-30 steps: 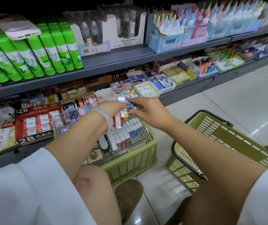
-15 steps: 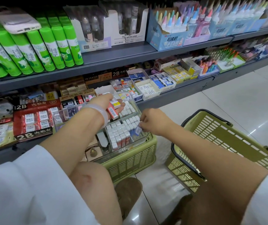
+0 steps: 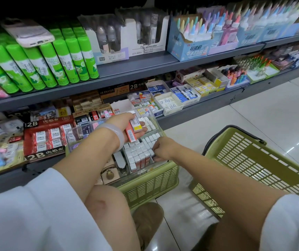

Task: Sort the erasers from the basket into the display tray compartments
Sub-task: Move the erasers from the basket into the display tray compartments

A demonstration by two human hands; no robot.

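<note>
Stationery shelves and a pale tiled floor frame you as your right hand (image 3: 165,149), which a second ago was up taking an eraser from your left, has dropped to the near-right corner of the clear plastic display tray (image 3: 146,110), fingertips pinched on an eraser going into the white-topped rows. Your left hand (image 3: 127,124) lies palm-up, fingers loosely cupped round the remaining red- and yellow-sleeved erasers (image 3: 134,126), above the tray. One more is nearly seated; the tray rests on the green slatted basket (image 3: 152,183).

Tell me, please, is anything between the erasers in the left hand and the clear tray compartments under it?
Nothing visible is in the way. The left hand holds its erasers directly above the open clear tray. The right hand works at the tray's near right corner, to the side of that path.
</note>
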